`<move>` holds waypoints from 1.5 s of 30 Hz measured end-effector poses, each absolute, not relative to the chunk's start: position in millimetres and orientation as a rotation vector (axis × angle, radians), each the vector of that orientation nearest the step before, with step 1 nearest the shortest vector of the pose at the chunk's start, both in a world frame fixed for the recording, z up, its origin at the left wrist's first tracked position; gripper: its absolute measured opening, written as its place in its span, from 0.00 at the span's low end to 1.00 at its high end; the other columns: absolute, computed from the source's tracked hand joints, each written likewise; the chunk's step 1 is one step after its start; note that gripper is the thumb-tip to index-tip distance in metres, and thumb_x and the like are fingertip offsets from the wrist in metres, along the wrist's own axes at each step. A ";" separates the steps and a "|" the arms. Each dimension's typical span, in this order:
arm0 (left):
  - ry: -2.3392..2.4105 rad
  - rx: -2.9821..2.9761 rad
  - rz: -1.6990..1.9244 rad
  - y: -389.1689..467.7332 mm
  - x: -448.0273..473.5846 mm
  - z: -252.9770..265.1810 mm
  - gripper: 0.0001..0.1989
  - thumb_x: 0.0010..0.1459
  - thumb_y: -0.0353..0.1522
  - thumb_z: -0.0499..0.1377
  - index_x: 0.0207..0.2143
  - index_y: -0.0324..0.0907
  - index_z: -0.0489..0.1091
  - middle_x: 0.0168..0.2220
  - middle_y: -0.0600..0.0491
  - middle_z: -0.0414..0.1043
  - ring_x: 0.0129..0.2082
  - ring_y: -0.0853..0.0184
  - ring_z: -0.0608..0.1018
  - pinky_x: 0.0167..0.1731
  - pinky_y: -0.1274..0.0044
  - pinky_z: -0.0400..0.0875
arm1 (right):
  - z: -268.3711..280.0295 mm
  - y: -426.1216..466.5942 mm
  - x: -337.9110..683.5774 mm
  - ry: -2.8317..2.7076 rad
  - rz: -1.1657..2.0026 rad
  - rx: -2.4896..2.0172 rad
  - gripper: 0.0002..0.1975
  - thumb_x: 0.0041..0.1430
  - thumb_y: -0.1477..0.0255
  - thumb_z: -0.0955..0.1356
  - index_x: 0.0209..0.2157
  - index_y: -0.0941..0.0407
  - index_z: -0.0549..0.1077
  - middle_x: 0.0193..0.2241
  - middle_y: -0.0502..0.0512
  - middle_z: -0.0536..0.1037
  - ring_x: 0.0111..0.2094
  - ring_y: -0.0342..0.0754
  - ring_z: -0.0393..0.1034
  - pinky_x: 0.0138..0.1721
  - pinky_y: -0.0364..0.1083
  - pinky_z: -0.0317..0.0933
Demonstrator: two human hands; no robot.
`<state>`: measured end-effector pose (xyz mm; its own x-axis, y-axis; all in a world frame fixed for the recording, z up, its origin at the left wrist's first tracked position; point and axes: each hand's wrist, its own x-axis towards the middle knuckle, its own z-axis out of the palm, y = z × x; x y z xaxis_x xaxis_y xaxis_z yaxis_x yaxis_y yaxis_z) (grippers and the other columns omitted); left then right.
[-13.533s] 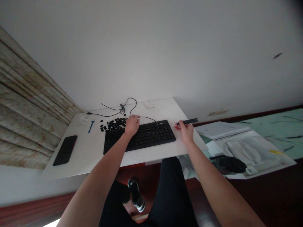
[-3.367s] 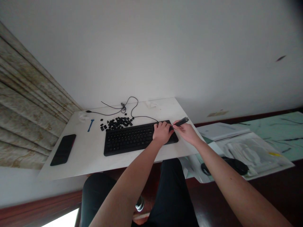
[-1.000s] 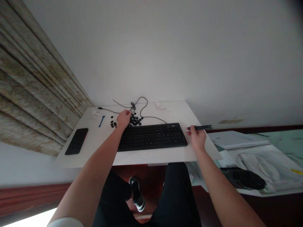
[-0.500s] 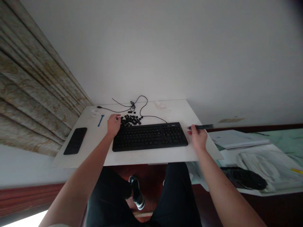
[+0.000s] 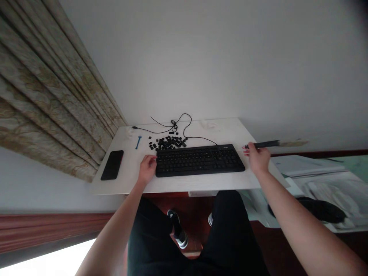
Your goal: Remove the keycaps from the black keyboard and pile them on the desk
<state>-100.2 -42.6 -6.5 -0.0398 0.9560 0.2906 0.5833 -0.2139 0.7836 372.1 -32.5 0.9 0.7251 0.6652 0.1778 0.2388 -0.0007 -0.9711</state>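
A black keyboard (image 5: 198, 161) lies on the white table, its keys largely in place as far as I can make out. My left hand (image 5: 147, 168) has its fingers curled against the keyboard's left edge. Behind the keyboard is a heap of loose black keycaps (image 5: 169, 142), with a few scattered to its left. To the right of the keyboard, my right hand (image 5: 258, 156) is closed round a slim black brush-like tool (image 5: 267, 144), raised slightly and pointing right. Its exact kind is hard to tell.
A blue tool (image 5: 138, 142) and a black phone (image 5: 112, 165) lie on the left of the table (image 5: 172, 185). The keyboard's cable (image 5: 186, 122) loops along the back. A curtain (image 5: 60, 92) hangs at left; a lower surface with a dark bag-like item (image 5: 319, 210) stands at right.
My left hand has come away from the keycap heap toward me, down to the keyboard's left edge. The right hand still holds the tool. The whole view has shifted.
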 end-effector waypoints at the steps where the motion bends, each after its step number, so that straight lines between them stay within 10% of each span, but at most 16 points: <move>1: 1.610 1.831 1.163 -42.4 -99.4 -6.3 0.11 0.56 0.25 0.54 0.38 0.43 0.74 0.41 0.50 0.74 0.41 0.64 0.77 0.46 0.70 0.74 | 9.1 -32.1 355.0 -0.808 0.419 -1.562 0.16 0.57 0.57 0.71 0.31 0.58 0.74 0.28 0.65 0.81 0.23 0.48 0.73 0.26 0.47 0.69; 11: 1.581 1.838 1.111 -40.2 -100.4 -9.9 0.07 0.58 0.27 0.57 0.35 0.43 0.75 0.37 0.51 0.74 0.40 0.64 0.78 0.45 0.71 0.74 | 47.0 -30.4 130.6 -1.383 1.110 -1.244 0.18 0.58 0.54 0.71 0.35 0.56 0.73 0.23 0.53 0.78 0.25 0.49 0.76 0.25 0.45 0.71; 45: 1.472 1.865 1.079 -38.6 -104.0 -10.4 0.17 0.48 0.21 0.56 0.39 0.43 0.75 0.40 0.51 0.73 0.38 0.64 0.75 0.44 0.71 0.73 | 52.6 -14.1 49.8 -1.943 0.625 -1.687 0.08 0.61 0.66 0.70 0.34 0.57 0.75 0.34 0.62 0.81 0.41 0.57 0.77 0.42 0.49 0.67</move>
